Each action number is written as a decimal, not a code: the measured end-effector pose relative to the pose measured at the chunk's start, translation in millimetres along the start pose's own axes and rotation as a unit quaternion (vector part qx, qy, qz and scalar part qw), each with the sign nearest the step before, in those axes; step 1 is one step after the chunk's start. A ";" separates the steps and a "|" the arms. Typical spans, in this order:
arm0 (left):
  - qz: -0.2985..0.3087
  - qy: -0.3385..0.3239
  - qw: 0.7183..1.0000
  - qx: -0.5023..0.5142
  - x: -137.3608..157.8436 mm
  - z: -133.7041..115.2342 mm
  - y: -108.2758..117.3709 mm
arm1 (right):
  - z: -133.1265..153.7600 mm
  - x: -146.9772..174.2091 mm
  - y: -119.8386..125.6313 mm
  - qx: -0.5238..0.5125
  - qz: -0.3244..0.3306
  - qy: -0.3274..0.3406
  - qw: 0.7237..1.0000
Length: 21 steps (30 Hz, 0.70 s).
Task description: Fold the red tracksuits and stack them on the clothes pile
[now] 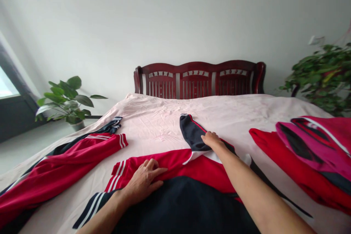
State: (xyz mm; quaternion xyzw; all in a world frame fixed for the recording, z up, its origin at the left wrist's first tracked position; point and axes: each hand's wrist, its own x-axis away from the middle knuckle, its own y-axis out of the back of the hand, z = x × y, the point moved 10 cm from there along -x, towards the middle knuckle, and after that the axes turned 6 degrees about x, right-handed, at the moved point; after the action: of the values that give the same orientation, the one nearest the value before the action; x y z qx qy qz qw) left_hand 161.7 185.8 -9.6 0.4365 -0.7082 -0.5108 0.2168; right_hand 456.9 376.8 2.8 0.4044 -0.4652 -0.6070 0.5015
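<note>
A red, white and navy garment, apparently a jacket (175, 164), lies on the bed in front of me. Its red and navy parts have white-striped ends at the left. My left hand (146, 177) rests on its red cloth, fingers loosely spread. Farther forward, my right hand (213, 140) is closed on a navy sleeve (192, 131) with red and white edging, which points away from me. The fingertips are partly hidden by the hand itself. My right forearm covers part of the garment.
Red and navy garments (63, 172) with striped cuffs lie at the left. A pile of red, magenta and navy clothes (309, 153) is on the right. Beyond the pink sheet (153, 120) stands a dark wooden headboard (196, 80). Potted plants (68, 97) flank the bed.
</note>
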 end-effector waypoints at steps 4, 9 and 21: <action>-0.008 0.010 1.000 -0.007 0.4 0.8 0.1 | -17.3 -1.3 -1.8 0.004 0.011 -0.060 0.998; -0.008 0.020 1.000 0.002 0.7 -0.3 -0.1 | -8.6 -4.1 8.8 -0.058 0.048 -0.029 0.997; -0.090 0.173 0.918 0.347 -25.1 48.7 17.8 | 66.3 146.7 87.7 -0.320 0.197 0.396 0.838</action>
State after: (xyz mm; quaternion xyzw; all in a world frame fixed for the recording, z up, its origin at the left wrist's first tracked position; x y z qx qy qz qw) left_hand 131.2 234.6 -8.6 0.6280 -0.7498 -0.1674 0.1239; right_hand 389.0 237.2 100.3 0.3270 -0.0760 -0.3988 0.8534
